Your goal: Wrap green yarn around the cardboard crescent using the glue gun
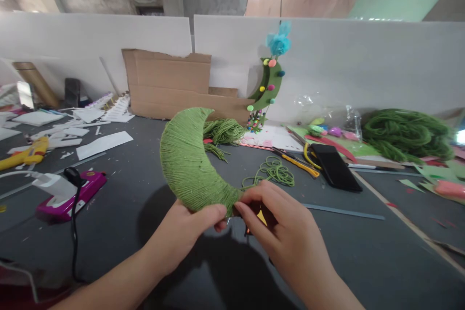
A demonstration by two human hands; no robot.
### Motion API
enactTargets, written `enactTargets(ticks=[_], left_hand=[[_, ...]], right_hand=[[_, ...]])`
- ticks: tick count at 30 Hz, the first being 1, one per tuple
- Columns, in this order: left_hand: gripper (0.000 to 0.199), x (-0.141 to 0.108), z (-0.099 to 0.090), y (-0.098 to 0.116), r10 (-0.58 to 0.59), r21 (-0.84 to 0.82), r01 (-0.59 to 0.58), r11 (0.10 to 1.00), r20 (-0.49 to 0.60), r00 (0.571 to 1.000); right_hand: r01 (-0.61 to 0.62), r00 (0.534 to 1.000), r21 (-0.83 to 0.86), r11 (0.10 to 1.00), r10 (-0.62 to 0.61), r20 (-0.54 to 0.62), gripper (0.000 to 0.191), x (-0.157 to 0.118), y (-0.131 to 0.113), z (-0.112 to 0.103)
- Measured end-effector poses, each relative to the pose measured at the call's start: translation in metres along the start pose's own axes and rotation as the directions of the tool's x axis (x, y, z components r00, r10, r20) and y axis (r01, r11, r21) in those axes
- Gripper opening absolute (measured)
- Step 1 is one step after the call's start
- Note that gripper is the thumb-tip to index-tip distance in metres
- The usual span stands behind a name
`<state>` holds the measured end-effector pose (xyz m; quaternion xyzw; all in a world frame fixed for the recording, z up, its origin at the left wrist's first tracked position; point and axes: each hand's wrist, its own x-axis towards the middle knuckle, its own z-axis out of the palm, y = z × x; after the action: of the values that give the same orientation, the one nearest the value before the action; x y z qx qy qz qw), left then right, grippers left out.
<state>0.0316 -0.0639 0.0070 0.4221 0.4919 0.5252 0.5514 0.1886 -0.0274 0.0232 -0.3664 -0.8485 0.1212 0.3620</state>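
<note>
A crescent wrapped in green yarn (191, 162) is held up over the dark table, its upper tip pointing right. My left hand (198, 223) grips its lower edge, thumb in front. At the lower right tip, my right hand (279, 218) pinches the crescent's end between thumb and fingers. Beyond the right hand, a loose tangle of green yarn (278, 172) lies on the table, with a strand running toward that tip. Something orange and yellow shows partly behind my right hand; what it is cannot be made out.
Behind stand cardboard (167, 82) and a decorated hanging crescent (271, 82). A black phone (336, 167), an orange cutter (301, 164) and a yarn pile (407, 133) lie right. At left are a purple power strip (72, 198), paper scraps (104, 144) and a yellow glue gun (31, 152).
</note>
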Motion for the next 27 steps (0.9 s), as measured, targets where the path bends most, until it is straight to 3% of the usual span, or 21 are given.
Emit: enactTargets(ticks=[1, 4, 8, 13, 27], left_hand=[[0.002, 0.0, 0.002, 0.002, -0.006, -0.029, 0.007, 1.0, 0.025, 1.0], [0.02, 0.001, 0.006, 0.005, -0.019, -0.087, 0.026, 0.996, 0.087, 0.996], [0.023, 0.001, 0.006, 0.003, -0.02, -0.092, 0.024, 0.995, 0.049, 0.999], [0.026, 0.002, 0.0, 0.003, -0.043, -0.143, 0.055, 0.988, 0.089, 0.995], [0.02, 0.001, -0.004, 0.003, -0.11, -0.078, 0.117, 0.99, 0.089, 0.99]], right_hand=[[-0.002, 1.0, -0.001, 1.0, 0.002, -0.005, 0.011, 0.0, -0.001, 0.0], [-0.019, 1.0, -0.002, 1.0, 0.019, -0.001, 0.011, -0.002, -0.001, 0.003], [-0.045, 0.999, 0.018, 0.999, 0.045, 0.014, 0.011, -0.001, -0.001, 0.004], [-0.003, 0.998, 0.068, 0.998, -0.001, 0.058, 0.011, 0.002, 0.001, -0.005], [0.037, 0.999, -0.033, 0.999, -0.037, 0.027, 0.014, -0.001, 0.008, -0.008]])
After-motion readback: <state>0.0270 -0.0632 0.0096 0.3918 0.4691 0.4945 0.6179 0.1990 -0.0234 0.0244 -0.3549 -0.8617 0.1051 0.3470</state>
